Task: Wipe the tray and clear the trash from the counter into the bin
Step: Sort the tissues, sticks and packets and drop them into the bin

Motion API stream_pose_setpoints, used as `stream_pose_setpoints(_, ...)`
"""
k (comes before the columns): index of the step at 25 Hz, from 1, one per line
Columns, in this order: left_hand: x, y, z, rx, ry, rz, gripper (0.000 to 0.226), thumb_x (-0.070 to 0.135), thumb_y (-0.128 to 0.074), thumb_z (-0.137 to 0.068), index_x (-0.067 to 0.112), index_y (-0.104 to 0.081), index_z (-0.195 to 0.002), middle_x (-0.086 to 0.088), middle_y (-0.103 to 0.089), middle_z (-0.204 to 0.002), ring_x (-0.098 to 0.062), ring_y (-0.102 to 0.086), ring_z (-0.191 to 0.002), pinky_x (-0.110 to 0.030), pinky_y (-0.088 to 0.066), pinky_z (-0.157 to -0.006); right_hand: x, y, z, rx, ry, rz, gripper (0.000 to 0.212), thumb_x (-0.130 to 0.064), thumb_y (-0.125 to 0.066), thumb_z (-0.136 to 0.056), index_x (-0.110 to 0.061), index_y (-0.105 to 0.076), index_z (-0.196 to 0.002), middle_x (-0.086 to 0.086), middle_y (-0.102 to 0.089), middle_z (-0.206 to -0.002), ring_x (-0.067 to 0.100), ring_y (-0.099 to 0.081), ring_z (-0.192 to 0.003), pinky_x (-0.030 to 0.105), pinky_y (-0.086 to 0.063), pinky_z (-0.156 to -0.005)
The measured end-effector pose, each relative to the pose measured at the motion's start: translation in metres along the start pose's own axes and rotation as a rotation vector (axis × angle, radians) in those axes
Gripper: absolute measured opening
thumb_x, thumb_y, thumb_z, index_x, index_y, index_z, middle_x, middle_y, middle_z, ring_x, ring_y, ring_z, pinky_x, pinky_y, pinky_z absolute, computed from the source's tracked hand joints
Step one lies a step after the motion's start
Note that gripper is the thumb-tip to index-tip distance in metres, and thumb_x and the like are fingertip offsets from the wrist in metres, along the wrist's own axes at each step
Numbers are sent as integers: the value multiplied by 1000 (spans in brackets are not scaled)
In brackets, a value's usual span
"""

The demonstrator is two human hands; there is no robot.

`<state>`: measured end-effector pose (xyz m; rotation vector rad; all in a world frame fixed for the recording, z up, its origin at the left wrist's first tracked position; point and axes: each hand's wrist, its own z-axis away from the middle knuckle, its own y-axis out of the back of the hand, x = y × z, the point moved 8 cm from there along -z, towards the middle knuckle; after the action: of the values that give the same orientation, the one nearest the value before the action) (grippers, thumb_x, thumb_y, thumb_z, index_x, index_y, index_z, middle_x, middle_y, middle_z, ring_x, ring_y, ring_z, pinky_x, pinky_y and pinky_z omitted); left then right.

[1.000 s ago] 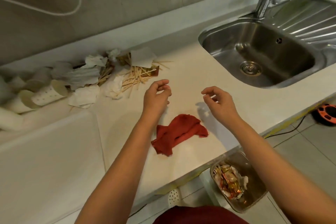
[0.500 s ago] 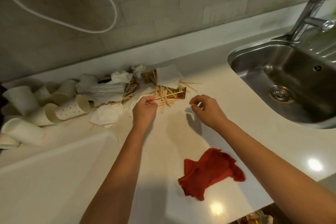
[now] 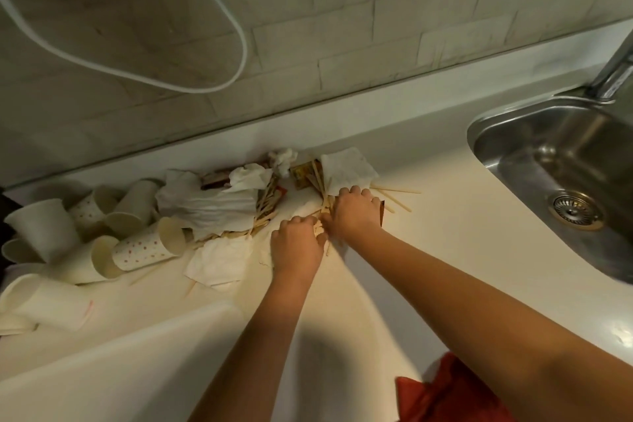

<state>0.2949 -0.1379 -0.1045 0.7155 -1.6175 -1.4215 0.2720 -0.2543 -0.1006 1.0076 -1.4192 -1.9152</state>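
Wooden sticks [image 3: 394, 196] lie in a loose heap on the white table [image 3: 445, 233], mixed with crumpled napkins [image 3: 219, 205] and brown wrappers. One flat napkin [image 3: 346, 168] rests on the far end of the heap. Paper cups [image 3: 144, 247], some dotted, lie tipped over at the left end of the pile, against the back ledge. The whole pile sits along the rear of the table, below the tiled wall.

A white tray [image 3: 102, 370] occupies the near left corner, its rim just short of the cups. The steel sink [image 3: 565, 181] bounds the surface on the right, well apart from the pile. Bare table lies between sink and trash. A red cloth [image 3: 445, 394] lies at the near edge.

Left hand [image 3: 298, 243] and right hand [image 3: 356, 212] are side by side and touching, both with fingers curled down, grasping the sticks at the near right part of the heap.
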Motion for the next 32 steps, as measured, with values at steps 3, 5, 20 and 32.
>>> stream_pose_setpoints(3, -13, 2, -8, -29, -18, -80, 37, 34, -49, -94, 24, -51, -130, -3, -59, -124, -23, -50, -114, -34, -39, -89, -5, 0, -9, -5, -6, -46, 42, -24, -53, -89, -8, -42, -126, 14, -51, -125, 32, -44, -119, 41, -35, -100)
stream_pose_setpoints(5, -19, 6, -10, -18, -9, -165, 35, 26, -47, -95, 22, -51, -130, -3, -59, -123, -23, -50, -115, -35, -38, -90, -3, 0, -11, -31, -29, -77, 43, -17, -57, -86, -7, -41, -125, 15, -52, -122, 32, -46, -118, 43, -34, -101)
stream_pose_setpoints(20, -15, 4, -20, -49, -79, -264, 27, 18, -42, -98, 12, -51, -122, -9, -59, -121, -26, -51, -114, -35, -39, -93, -17, -8, -4, -91, 1, -102, 33, -16, -44, -93, -5, -40, -124, 15, -53, -118, 30, -54, -108, 39, -46, -89)
stream_pose_setpoints(32, -25, 9, -16, -65, -98, -288, 33, 2, -32, -92, 9, -44, -122, -10, -51, -126, -25, -51, -116, -34, -38, -96, -9, 1, 15, -135, 45, 62, 28, -10, -40, -96, -4, -42, -123, 11, -61, -111, 26, -62, -96, 34, -47, -68)
